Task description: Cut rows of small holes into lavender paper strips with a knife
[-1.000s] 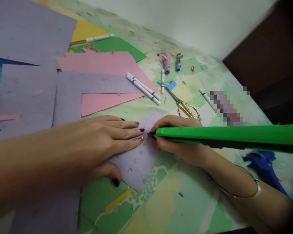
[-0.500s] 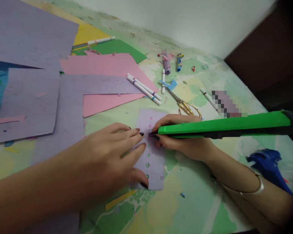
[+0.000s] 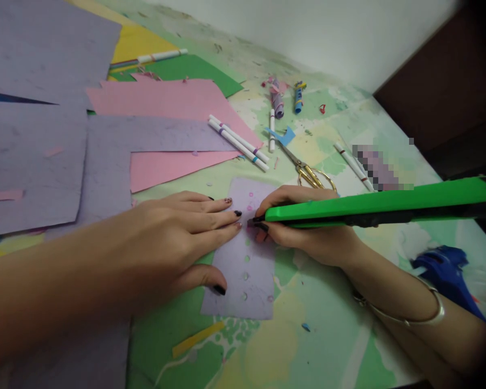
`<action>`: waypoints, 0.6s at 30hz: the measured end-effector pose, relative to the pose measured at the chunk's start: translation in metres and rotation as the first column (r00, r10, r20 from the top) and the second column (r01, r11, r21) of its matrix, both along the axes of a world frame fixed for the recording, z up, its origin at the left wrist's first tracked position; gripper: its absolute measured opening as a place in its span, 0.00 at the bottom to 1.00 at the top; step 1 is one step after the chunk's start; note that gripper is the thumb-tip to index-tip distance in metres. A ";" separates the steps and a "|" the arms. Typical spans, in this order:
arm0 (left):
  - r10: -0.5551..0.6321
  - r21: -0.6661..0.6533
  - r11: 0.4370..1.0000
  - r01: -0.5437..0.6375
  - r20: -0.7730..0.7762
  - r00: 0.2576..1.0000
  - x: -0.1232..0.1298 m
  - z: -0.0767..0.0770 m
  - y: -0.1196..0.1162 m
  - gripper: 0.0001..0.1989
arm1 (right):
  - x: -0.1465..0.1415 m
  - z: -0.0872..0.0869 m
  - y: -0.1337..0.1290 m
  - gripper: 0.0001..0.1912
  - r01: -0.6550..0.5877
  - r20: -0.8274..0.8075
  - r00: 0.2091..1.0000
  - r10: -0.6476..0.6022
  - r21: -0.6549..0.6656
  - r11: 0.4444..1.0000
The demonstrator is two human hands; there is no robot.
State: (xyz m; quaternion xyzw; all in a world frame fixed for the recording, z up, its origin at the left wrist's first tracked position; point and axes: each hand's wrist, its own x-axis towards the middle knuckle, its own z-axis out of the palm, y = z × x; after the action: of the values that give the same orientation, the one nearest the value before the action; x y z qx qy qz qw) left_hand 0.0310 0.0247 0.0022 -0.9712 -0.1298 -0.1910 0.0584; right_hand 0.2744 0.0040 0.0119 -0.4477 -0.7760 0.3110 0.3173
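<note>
A small purple sheet of felt-like craft paper [image 3: 227, 292] lies on the patterned tabletop, with a row of small round holes and a few pink drawn circles near its far end. My left hand [image 3: 178, 232] rests flat on its left side, fingers stretched and thumb apart. My right hand [image 3: 308, 229] grips a long green and black utility knife [image 3: 372, 202] like a pen. The knife's dark tip touches or nearly touches the sheet in line with the holes; my fingers partly hide it. Gold-handled scissors [image 3: 303, 170] lie just beyond my right hand.
Large purple sheets [image 3: 36, 146], a pink sheet [image 3: 157, 100] and a green sheet [image 3: 202, 73] spread over the left. White markers [image 3: 238, 145], small rolled paper pieces [image 3: 277, 100], a blue plastic tool [image 3: 445, 265] and a yellow strip [image 3: 198, 337] lie around the purple sheet.
My left hand has shifted slightly left, its thumb now clear of the lower holes. My right hand keeps the knife at nearly the same spot. The view has moved slightly.
</note>
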 end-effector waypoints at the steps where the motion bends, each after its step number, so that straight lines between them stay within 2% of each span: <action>1: 0.007 -0.001 1.000 -0.007 0.003 1.000 0.000 0.000 0.000 0.29 | 0.000 0.000 0.000 0.09 0.001 -0.001 1.000 -0.001 -0.004 1.000; 10: 0.028 -0.024 0.999 -0.028 -0.021 0.999 -0.005 -0.006 -0.001 0.28 | 0.000 0.003 0.000 0.10 0.027 0.015 1.000 -0.026 -0.077 0.997; 16: 0.047 -0.172 0.984 -0.046 -0.001 0.999 -0.009 -0.009 0.000 0.24 | 0.000 0.001 0.000 0.09 0.036 -0.045 0.998 -0.044 -0.170 0.985; 18: 0.049 -0.201 0.978 -0.049 -0.005 0.999 -0.010 -0.010 -0.002 0.23 | 0.000 0.001 0.000 0.09 0.031 -0.037 0.999 -0.037 -0.153 0.988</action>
State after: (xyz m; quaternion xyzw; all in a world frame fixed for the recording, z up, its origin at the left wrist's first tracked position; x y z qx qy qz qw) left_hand 0.0213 0.0231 -0.0079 -0.9687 -0.1722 -0.1751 -0.0354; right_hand 0.2745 0.0042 0.0128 -0.4777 -0.7356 0.3728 0.3028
